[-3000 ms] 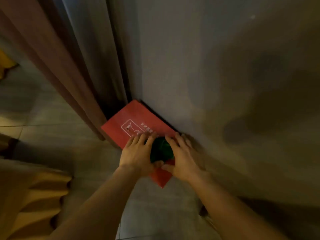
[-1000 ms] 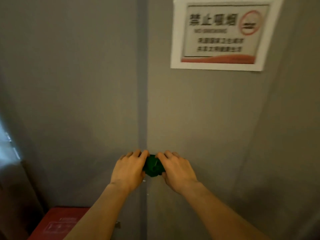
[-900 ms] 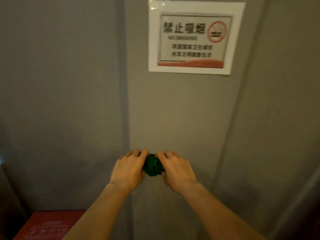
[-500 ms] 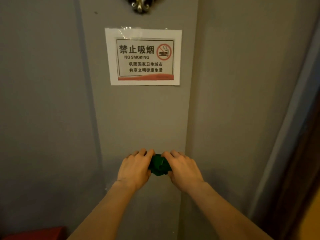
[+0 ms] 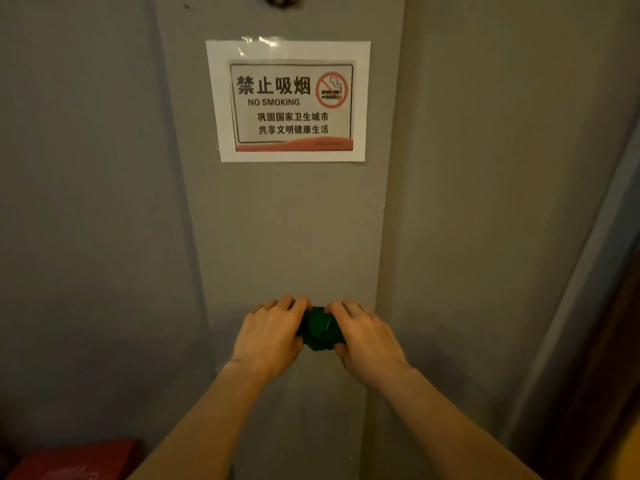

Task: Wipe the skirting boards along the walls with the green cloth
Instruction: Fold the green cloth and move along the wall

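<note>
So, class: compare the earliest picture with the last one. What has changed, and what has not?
The view has lifted from the floor to the grey wall. A no-smoking sign has come into sight, and the red box has slid to the bottom left corner. Unchanged: left hand and right hand both still clasp the green cloth.

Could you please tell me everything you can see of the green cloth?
The green cloth is dark green, soft-looking fabric bunched into a small creased wad. It is gripped between the left hand and the right hand, whose fingers cover its sides. It sits in front of the grey wall, below the no-smoking sign.
</note>
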A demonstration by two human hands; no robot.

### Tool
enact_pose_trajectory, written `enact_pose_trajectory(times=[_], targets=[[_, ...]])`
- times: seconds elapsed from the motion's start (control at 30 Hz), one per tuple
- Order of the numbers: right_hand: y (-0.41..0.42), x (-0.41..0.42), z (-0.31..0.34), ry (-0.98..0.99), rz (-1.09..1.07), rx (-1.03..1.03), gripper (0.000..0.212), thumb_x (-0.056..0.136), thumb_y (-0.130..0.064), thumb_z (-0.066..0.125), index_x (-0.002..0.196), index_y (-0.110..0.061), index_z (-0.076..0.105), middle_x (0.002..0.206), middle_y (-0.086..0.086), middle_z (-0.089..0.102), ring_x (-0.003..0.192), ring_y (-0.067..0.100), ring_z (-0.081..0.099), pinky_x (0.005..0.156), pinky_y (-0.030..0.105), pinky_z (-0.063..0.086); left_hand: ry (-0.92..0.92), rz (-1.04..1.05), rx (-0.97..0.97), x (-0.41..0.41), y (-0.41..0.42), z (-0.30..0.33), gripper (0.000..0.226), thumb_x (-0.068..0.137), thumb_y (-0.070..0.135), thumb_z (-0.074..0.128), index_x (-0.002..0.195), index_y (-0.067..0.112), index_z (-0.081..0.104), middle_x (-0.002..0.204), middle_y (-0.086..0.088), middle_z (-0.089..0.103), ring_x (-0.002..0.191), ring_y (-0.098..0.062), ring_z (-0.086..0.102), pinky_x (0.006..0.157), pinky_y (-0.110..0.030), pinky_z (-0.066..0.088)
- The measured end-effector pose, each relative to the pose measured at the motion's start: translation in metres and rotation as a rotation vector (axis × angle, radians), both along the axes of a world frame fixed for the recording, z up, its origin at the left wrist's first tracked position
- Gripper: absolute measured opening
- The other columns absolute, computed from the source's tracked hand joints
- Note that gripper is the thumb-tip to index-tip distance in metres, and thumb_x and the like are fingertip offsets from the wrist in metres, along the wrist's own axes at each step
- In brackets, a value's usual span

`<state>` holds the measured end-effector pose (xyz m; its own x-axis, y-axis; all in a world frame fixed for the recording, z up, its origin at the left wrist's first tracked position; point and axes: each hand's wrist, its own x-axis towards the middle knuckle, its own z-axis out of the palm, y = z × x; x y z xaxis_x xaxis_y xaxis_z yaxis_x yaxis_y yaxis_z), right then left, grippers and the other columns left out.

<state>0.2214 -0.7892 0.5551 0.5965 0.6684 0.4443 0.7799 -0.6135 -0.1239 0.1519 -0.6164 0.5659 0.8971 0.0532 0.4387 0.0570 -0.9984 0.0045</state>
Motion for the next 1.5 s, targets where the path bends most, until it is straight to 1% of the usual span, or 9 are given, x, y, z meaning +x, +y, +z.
enact_pose_trajectory(times=[0.1,0.2,0.47,0.63,0.77,1.03,1.2,1.3,1.5], targets=[[0.006,0.007,-0.010,0.031,0.042,0.009,0.051,0.081,-0.012,0.068,0.124,-0.020,0.043,0.122,0.001,0.050,0.103,0.024,0.052,0.077,0.041,0.050,0.020,0.015,0.002,0.005,0.003,-0.010,0.041,0.089,0.028,0.069,0.124,0.027,0.047,0.116,0.001,0.060,0.101,-0.025,0.061,0.073,-0.036,0.045],[0.014,0.010,-0.022,0.057,0.070,-0.014,0.053,0.081,-0.012,0.067,0.126,-0.021,0.039,0.118,0.003,0.056,0.100,0.026,0.055,0.073,0.042,0.050,0.031,0.032,-0.018,0.009,0.007,-0.022,0.040,0.089,0.026,0.068,0.124,0.027,0.047,0.116,0.000,0.060,0.102,-0.026,0.060,0.071,-0.036,0.042],[0.044,0.018,-0.065,0.114,0.101,-0.077,0.070,0.078,-0.011,0.068,0.136,-0.030,0.034,0.118,0.002,0.056,0.101,0.029,0.056,0.072,0.041,0.051,0.107,0.060,-0.102,0.013,0.034,-0.069,0.042,0.090,0.030,0.068,0.125,0.028,0.045,0.117,0.001,0.058,0.104,-0.027,0.060,0.074,-0.039,0.049],[0.071,0.023,-0.099,0.120,0.075,-0.118,0.064,0.077,-0.014,0.069,0.133,-0.031,0.041,0.119,-0.001,0.055,0.100,0.026,0.057,0.068,0.040,0.051,0.126,0.048,-0.166,0.017,0.062,-0.108,0.044,0.090,0.032,0.068,0.126,0.029,0.044,0.118,0.002,0.058,0.103,-0.027,0.061,0.071,-0.039,0.049],[0.094,0.022,-0.132,0.149,0.057,-0.161,0.059,0.076,-0.015,0.071,0.126,-0.031,0.045,0.118,-0.003,0.055,0.100,0.026,0.058,0.065,0.040,0.051,0.159,0.036,-0.212,0.016,0.085,-0.147,0.048,0.089,0.031,0.068,0.130,0.029,0.042,0.121,0.002,0.058,0.106,-0.027,0.060,0.076,-0.041,0.050],[0.123,0.017,-0.206,0.190,0.047,-0.225,0.059,0.077,-0.015,0.070,0.127,-0.032,0.045,0.122,-0.003,0.054,0.101,0.028,0.058,0.064,0.041,0.050,0.243,0.033,-0.258,0.011,0.113,-0.228,0.045,0.091,0.030,0.066,0.130,0.027,0.042,0.123,0.000,0.055,0.110,-0.028,0.059,0.085,-0.044,0.053],[0.121,0.024,-0.257,0.228,0.056,-0.241,0.057,0.079,-0.015,0.067,0.128,-0.032,0.043,0.123,-0.002,0.052,0.105,0.028,0.056,0.068,0.041,0.051,0.256,0.038,-0.249,0.017,0.111,-0.279,0.047,0.087,0.030,0.070,0.128,0.027,0.046,0.118,0.000,0.058,0.106,-0.028,0.061,0.080,-0.042,0.051],[0.115,0.032,-0.293,0.245,0.057,-0.247,0.055,0.079,-0.015,0.067,0.126,-0.030,0.043,0.122,-0.001,0.052,0.104,0.029,0.056,0.066,0.041,0.048,0.279,0.040,-0.238,0.023,0.105,-0.315,0.049,0.085,0.032,0.072,0.127,0.028,0.047,0.116,0.000,0.060,0.104,-0.028,0.062,0.079,-0.041,0.050],[0.096,0.052,-0.393,0.268,0.068,-0.264,0.055,0.078,-0.016,0.068,0.125,-0.031,0.044,0.119,0.000,0.053,0.100,0.031,0.058,0.063,0.039,0.045,0.331,0.031,-0.218,0.041,0.085,-0.415,0.048,0.081,0.030,0.076,0.121,0.026,0.050,0.109,-0.001,0.060,0.098,-0.030,0.064,0.077,-0.044,0.052]])
